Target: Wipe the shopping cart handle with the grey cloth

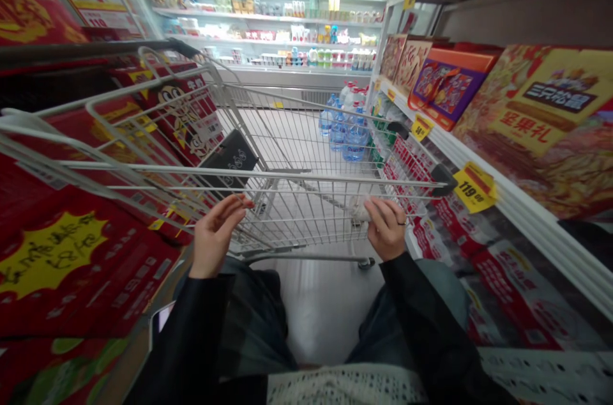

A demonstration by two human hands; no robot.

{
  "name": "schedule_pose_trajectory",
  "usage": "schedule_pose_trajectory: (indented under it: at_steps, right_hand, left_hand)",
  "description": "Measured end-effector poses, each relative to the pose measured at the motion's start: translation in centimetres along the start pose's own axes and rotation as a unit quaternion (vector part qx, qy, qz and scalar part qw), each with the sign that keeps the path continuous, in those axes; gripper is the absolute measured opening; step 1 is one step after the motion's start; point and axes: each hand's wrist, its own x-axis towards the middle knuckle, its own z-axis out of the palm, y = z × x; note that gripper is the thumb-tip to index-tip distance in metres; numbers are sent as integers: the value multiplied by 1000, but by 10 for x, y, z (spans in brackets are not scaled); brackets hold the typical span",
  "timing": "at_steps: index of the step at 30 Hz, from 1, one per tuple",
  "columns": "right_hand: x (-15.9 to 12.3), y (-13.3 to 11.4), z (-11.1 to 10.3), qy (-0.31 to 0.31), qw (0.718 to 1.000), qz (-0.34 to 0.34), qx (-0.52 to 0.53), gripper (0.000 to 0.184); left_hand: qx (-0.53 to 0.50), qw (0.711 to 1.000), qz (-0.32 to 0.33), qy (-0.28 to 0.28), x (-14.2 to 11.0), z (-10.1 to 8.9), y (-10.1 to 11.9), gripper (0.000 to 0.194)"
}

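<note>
A metal wire shopping cart (pixel 306 176) stands across the aisle in front of my knees. My left hand (pixel 215 236) is at its near side, thumb and loosely bent fingers apart, with a small reddish spot at the fingertips that I cannot identify. Farther right, my right hand (pixel 387 226) has its fingers curled in, a ring on one of them. A whitish crumpled-looking thing (pixel 359 208) shows beside those fingertips; whether they hold it is unclear. Neither hand clearly grips the cart's wires. A dark plastic panel (pixel 230 160) sits in the cart's left part.
Red gift cartons (pixel 90 258) are stacked on the left. Boxed nut gifts (pixel 546 117) line the right shelf (pixel 527 200), with yellow price tags (pixel 475 187). Large water bottles (pixel 353 135) stand beyond the cart, before a chilled display (pixel 268 18). A phone (pixel 161 322) is by my left forearm.
</note>
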Motion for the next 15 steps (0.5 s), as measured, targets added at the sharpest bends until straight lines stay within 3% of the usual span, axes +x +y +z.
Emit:
schedule_pose_trajectory:
  at_steps: [8, 13, 15]
  right_hand:
    - [-26, 0, -7, -75, 997, -32, 9, 58]
    - [-9, 17, -11, -3, 1000, -21, -7, 61]
    - [-11, 20, -9, -1, 1000, -20, 2, 60]
  left_hand:
    - [-21, 1000, 13, 18, 4, -5, -4, 40]
    - [-16, 999, 6, 30, 10, -13, -2, 35]
    - [-20, 999, -3, 32, 11, -16, 0, 32]
